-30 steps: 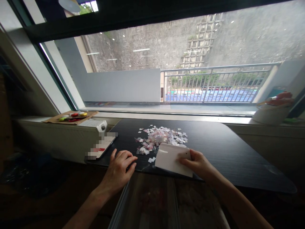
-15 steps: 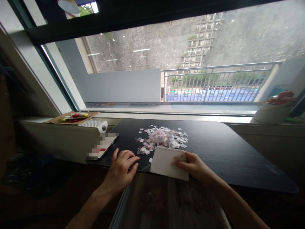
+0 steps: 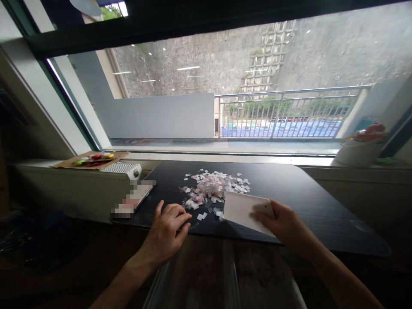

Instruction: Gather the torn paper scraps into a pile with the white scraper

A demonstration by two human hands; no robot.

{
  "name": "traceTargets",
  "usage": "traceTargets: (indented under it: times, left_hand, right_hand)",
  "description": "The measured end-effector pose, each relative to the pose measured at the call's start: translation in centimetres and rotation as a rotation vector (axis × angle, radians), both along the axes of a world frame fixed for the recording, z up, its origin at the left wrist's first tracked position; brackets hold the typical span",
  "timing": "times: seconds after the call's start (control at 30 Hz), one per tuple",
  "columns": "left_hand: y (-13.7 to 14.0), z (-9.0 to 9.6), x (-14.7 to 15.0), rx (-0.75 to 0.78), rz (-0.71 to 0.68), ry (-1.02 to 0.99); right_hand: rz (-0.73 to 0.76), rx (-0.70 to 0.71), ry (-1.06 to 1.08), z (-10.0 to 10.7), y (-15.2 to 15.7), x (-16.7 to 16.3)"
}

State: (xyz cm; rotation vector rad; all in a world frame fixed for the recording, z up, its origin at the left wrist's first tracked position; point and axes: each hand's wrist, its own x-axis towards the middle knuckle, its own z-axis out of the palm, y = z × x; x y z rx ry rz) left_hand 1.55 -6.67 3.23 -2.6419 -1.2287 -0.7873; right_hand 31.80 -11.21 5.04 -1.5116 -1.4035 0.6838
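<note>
My right hand point(image 3: 279, 219) is closed on the right end of a white flat scraper point(image 3: 241, 211) with a small hole near the grip. The scraper is tilted over the black table, its left edge beside a few white paper bits point(image 3: 219, 213). Behind it lies a loose pile of small white and pinkish paper pieces point(image 3: 210, 183). My left hand point(image 3: 170, 225) hovers at the table's front edge, fingers apart and holding nothing. Two or three stray pieces point(image 3: 202, 216) lie just right of its fingertips.
Below the front edge of the black table point(image 3: 309, 206) sits a see-through bin point(image 3: 231, 274), dim inside. A partly blurred flat item point(image 3: 135, 199) rests at the table's left corner. A white heater point(image 3: 124, 169), cardboard point(image 3: 61, 162) and a white pot point(image 3: 354, 152) stand near the window.
My right hand has moved the scraper rightward, away from my left hand, uncovering several paper pieces at the front of the pile. My left hand stays nearly in place.
</note>
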Motion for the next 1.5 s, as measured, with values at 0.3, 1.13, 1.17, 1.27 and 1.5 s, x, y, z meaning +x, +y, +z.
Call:
traceTargets:
  times: [0.3, 1.13, 1.17, 1.27, 1.5]
  left_hand:
    - [-0.1, 1.5, 4.6, -0.041, -0.145, 0.094]
    - [-0.7, 0.9, 4.5, -0.010, -0.143, 0.101]
    - [-0.7, 0.8, 4.3, 0.001, -0.141, 0.100]
    - [-0.8, 0.7, 3.8, 0.038, -0.126, 0.091]
    - [-1.0, 1.1, 4.3, 0.002, -0.136, 0.108]
  right_hand:
    - [-0.059, -0.017, 0.035, 0.3, 0.7, -0.1]
    - [0.040, 0.013, -0.150, 1.0, 0.6, -0.7]
    - [0.026, 0.015, -0.191, 1.1, 0.5, -0.6]
    - [-0.059, 0.017, -0.290, 1.4, -0.1, 0.2]
    - [-0.087, 0.030, -0.217, 1.6, -1.3, 1.5]
